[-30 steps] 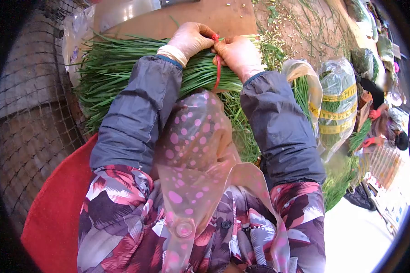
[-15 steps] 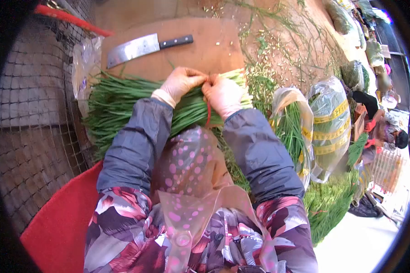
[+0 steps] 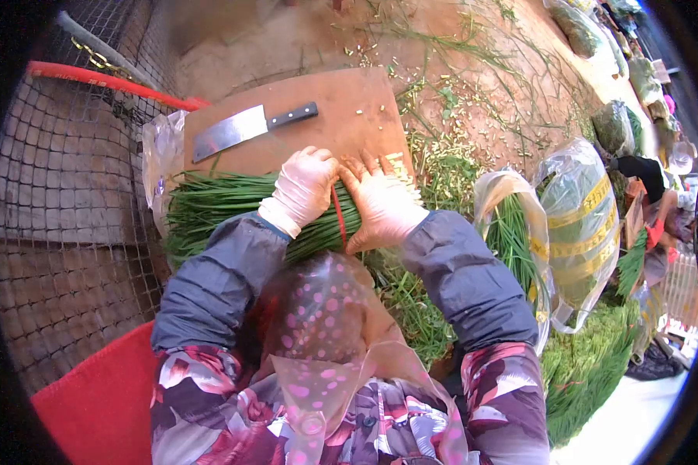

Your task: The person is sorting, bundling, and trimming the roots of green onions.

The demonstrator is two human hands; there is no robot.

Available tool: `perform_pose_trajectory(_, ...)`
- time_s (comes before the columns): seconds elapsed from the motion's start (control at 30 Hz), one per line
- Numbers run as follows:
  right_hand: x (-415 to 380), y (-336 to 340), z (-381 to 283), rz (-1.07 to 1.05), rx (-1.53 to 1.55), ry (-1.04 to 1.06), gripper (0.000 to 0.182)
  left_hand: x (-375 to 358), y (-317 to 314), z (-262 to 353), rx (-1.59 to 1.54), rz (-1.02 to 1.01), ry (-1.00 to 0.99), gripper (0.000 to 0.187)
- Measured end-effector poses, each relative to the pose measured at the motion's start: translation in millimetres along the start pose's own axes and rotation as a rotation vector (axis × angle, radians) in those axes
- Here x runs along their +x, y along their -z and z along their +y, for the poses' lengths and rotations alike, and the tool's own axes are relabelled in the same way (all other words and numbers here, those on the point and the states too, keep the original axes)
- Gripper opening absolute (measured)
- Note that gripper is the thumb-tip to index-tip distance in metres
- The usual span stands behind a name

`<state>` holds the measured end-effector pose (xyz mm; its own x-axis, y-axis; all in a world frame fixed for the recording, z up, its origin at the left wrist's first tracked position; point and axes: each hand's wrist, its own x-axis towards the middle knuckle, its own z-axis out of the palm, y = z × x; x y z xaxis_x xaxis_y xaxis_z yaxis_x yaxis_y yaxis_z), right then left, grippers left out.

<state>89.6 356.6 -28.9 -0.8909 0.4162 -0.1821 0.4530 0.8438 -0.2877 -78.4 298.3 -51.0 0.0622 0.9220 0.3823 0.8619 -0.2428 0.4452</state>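
A bundle of long green stalks lies across the near part of a brown board, pale ends to the right. A red band runs over it. My left hand, in a pale glove, is closed at the band's upper end; whether it pinches the band is hard to make out. Flat on the bundle, just right of the band, my right hand has its gloved fingers spread. A cleaver with a black handle rests on the board beyond the stalks.
Cut stalk bits litter the ground to the right. Plastic bags of greens stand there, with a green heap nearer. A co-worker in red gloves is at far right. Netting and a red surface lie left.
My right hand has gone from a pinch at the band to lying spread on the stalks. My left hand has closed into a fist-like grip. The view has shifted slightly.
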Motion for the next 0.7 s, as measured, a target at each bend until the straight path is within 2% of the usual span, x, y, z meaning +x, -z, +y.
perform_pose_trajectory(0.13,-1.8,-10.2,4.6,-0.063,0.037,-0.06,0.131,-6.2,10.9,36.6,-0.284,-0.032,0.071,0.006)
perform_pose_trajectory(0.27,-11.6,-25.7,11.5,0.048,0.034,-0.02,0.126,-49.7,13.4,70.2,-0.685,-0.22,0.459,0.007)
perform_pose_trajectory(0.3,-10.2,-25.4,12.1,0.058,0.018,-0.012,0.124,-59.0,10.8,78.3,-0.581,-0.244,0.356,0.006)
perform_pose_trajectory(0.33,-9.7,-25.1,12.1,0.071,0.004,-0.01,0.121,-66.6,5.4,80.1,-0.604,-0.215,0.34,0.007)
perform_pose_trajectory(0.37,-7.3,-24.5,16.9,0.113,0.098,0.018,0.109,-65.0,11.7,83.4,-0.774,-0.183,0.547,0.007)
perform_pose_trajectory(0.4,-8.5,-22.0,21.3,0.125,0.093,0.018,0.109,-61.4,16.9,84.6,-0.947,-0.143,0.748,0.007)
perform_pose_trajectory(0.43,-11.6,-20.0,23.4,0.165,0.253,0.077,0.1,-61.8,20.6,79.0,-0.996,-0.1,0.8,0.007)
perform_pose_trajectory(0.47,-14.0,-16.0,22.0,0.199,0.414,0.138,0.092,-56.5,26.2,76.7,-0.904,-0.086,0.805,0.007)
perform_pose_trajectory(0.53,-23.0,-19.0,5.2,0.354,0.302,0.217,0.045,-61.1,15.2,64.1,-0.79,0.085,0.651,0.008)
perform_pose_trajectory(0.57,-22.1,-26.4,-1.7,0.405,0.267,0.199,0.036,-57.2,14.7,62.7,-0.638,0.113,0.575,0.008)
perform_pose_trajectory(0.6,-20.6,-33.1,-6.1,0.458,0.228,0.185,0.027,-54.6,13.3,64.4,-0.639,0.121,0.57,0.008)
perform_pose_trajectory(0.67,-19.6,-36.5,-10.5,0.52,0.235,0.188,0.022,-52.6,11.1,67.0,-0.316,0.297,0.244,0.009)
perform_pose_trajectory(0.7,-19.8,-37.2,-12.4,0.579,0.252,0.178,0.016,-60.1,18.3,57.9,-0.256,0.154,0.19,0.037)
